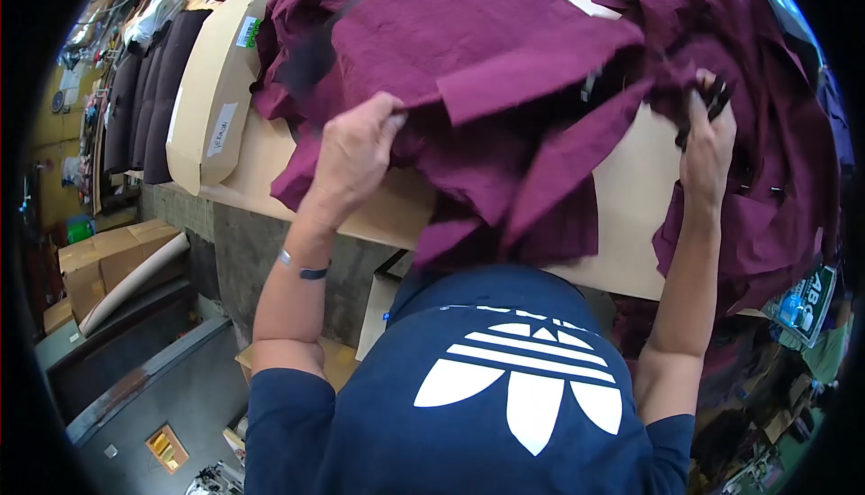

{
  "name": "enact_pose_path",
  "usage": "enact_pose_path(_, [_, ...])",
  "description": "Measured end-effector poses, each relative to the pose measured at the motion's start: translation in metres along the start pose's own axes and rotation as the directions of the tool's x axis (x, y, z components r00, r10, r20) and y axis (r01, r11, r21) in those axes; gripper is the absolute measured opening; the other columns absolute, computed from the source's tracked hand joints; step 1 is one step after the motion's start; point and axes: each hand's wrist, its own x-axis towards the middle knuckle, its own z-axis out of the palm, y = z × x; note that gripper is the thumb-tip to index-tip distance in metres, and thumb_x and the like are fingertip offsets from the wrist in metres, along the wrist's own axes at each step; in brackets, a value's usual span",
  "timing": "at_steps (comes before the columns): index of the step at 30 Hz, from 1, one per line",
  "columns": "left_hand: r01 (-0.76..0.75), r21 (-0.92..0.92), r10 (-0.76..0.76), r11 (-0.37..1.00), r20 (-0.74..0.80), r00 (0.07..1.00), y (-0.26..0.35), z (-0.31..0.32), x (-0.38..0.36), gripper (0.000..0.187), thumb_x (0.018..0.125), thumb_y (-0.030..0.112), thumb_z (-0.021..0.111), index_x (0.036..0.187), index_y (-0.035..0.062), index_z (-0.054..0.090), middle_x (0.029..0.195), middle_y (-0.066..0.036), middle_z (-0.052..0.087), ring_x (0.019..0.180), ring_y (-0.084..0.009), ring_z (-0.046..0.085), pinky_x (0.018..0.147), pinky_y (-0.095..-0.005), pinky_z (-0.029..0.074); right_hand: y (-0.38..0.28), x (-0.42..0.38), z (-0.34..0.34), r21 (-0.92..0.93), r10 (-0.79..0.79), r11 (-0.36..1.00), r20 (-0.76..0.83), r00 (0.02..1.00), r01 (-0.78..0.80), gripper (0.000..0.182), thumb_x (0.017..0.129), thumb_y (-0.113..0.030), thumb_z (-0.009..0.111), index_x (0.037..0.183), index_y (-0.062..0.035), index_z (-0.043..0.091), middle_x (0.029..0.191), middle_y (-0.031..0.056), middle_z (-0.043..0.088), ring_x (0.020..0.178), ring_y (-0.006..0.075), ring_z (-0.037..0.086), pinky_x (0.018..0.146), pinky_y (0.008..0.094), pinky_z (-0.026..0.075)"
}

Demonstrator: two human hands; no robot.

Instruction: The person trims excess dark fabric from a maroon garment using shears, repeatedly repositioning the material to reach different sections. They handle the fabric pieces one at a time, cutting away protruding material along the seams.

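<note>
A maroon garment (505,36) is spread and partly lifted over the table in front of me, its loose flaps smeared by motion. My left hand (356,148) pinches its edge between thumb and fingers on the left side. Out to the right, my right hand (707,139) is closed around a small black scissors-like tool (718,97), blurred, beside bunched maroon cloth. A small pale label (590,85) shows in a fold between the two hands. More maroon pieces (766,216) hang in a heap over the table's right side.
The pale table (622,225) has its front edge close to my body. A long cardboard piece (216,90) with a handwritten label lies at the left, beside dark folded cloth (162,90). Below stand a cardboard box (117,265) and a roll (135,283).
</note>
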Motion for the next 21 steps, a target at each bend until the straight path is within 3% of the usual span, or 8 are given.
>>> enact_pose_path(4, [0.135, -0.712, -0.171, 0.689, 0.02, 0.985, 0.021, -0.02, 0.023, 0.014, 0.09, 0.011, 0.051, 0.087, -0.0011, 0.057, 0.079, 0.007, 0.05, 0.074, -0.0013, 0.043, 0.069, -0.0163, 0.037, -0.052, 0.017, 0.038, -0.383, -0.519, 0.802, -0.067, 0.852, 0.458, 0.02, 0.088, -0.004, 0.048, 0.106, -0.0017, 0.055, 0.106, 0.007, 0.058, 0.099, 0.0162, 0.055, 0.086, 0.0277, 0.041])
enact_pose_path(5, [0.122, -0.768, -0.172, 0.628, 0.015, 0.985, 0.023, -0.02, 0.027, 0.013, 0.09, 0.011, 0.051, 0.088, -0.0006, 0.058, 0.079, 0.007, 0.051, 0.074, -0.0012, 0.043, 0.069, -0.0162, 0.037, -0.066, 0.011, 0.042, -0.568, -0.685, 0.586, 0.035, 0.728, 0.578, 0.021, 0.09, -0.006, 0.046, 0.109, -0.001, 0.054, 0.112, 0.0076, 0.057, 0.107, 0.0178, 0.052, 0.09, 0.03, 0.04])
enact_pose_path(8, [0.087, -0.901, -0.177, 0.426, 0.011, 0.984, 0.03, -0.011, 0.039, 0.012, 0.091, 0.011, 0.05, 0.092, 0.0023, 0.057, 0.081, 0.006, 0.052, 0.076, -0.0008, 0.045, 0.071, -0.0159, 0.037, -0.077, -0.008, 0.042, -0.483, -0.801, 0.461, 0.133, 0.583, 0.744, 0.021, 0.086, -0.004, 0.046, 0.105, -0.0013, 0.056, 0.107, 0.0116, 0.058, 0.094, 0.0192, 0.056, 0.083, 0.0293, 0.042])
enact_pose_path(12, [0.043, -0.968, -0.143, 0.245, 0.008, 0.99, 0.037, -0.002, 0.053, 0.008, 0.09, 0.011, 0.05, 0.092, 0.0057, 0.056, 0.085, 0.004, 0.057, 0.077, -0.0026, 0.051, 0.072, -0.0177, 0.041, -0.087, -0.072, 0.077, -0.086, -0.646, 0.592, 0.544, 0.535, 0.802, 0.025, 0.074, -0.012, 0.05, 0.096, -0.0121, 0.062, 0.094, 0.0095, 0.062, 0.056, 0.0142, 0.059, 0.053, 0.0251, 0.047])
enact_pose_path(15, [0.109, -0.992, -0.246, 0.058, 0.091, 0.965, 0.056, -0.011, 0.058, 0.008, 0.09, 0.011, 0.051, 0.094, 0.0058, 0.055, 0.087, 0.001, 0.059, 0.079, -0.0058, 0.056, 0.073, -0.0213, 0.046, -0.055, -0.079, 0.078, -0.328, -0.316, 0.642, 0.71, 0.63, 0.693, 0.027, 0.07, -0.001, 0.054, 0.096, -0.0082, 0.057, 0.083, 0.0125, 0.058, 0.067, 0.0271, 0.057, 0.061, 0.038, 0.045])
enact_pose_path(18, [0.26, -0.911, -0.034, -0.319, 0.285, 0.958, 0.044, -0.022, 0.065, 0.018, 0.092, 0.015, 0.045, 0.103, 0.0028, 0.054, 0.097, -0.006, 0.061, 0.088, -0.014, 0.06, 0.082, -0.0282, 0.049, -0.038, -0.043, 0.069, -0.455, -0.431, 0.724, 0.288, 0.855, 0.518, 0.028, 0.071, 0.01, 0.049, 0.096, -0.0018, 0.054, 0.078, 0.0181, 0.053, 0.076, 0.0399, 0.05, 0.067, 0.0435, 0.041])
enact_pose_path(19, [0.328, -0.859, 0.053, -0.393, 0.334, 0.941, 0.042, -0.026, 0.065, 0.021, 0.093, 0.015, 0.044, 0.104, 0.0021, 0.054, 0.1, -0.007, 0.061, 0.089, -0.0151, 0.06, 0.084, -0.029, 0.048, -0.038, -0.042, 0.072, -0.397, -0.499, 0.749, 0.19, 0.845, 0.531, 0.021, 0.079, 0.006, 0.048, 0.099, 0.0002, 0.053, 0.074, 0.0166, 0.052, 0.072, 0.0343, 0.054, 0.064, 0.0396, 0.042])
enact_pose_path(21, [0.301, -0.867, 0.117, -0.398, 0.277, 0.954, 0.034, -0.022, 0.062, 0.026, 0.094, 0.018, 0.04, 0.107, -0.0005, 0.053, 0.102, -0.01, 0.061, 0.091, -0.0178, 0.06, 0.089, -0.0297, 0.046, -0.043, -0.058, 0.07, -0.089, -0.238, 0.958, 0.291, 0.927, 0.274, 0.033, 0.076, 0.006, 0.052, 0.108, -0.0032, 0.052, 0.1, 0.0165, 0.057, 0.087, 0.0304, 0.058, 0.069, 0.0344, 0.046])
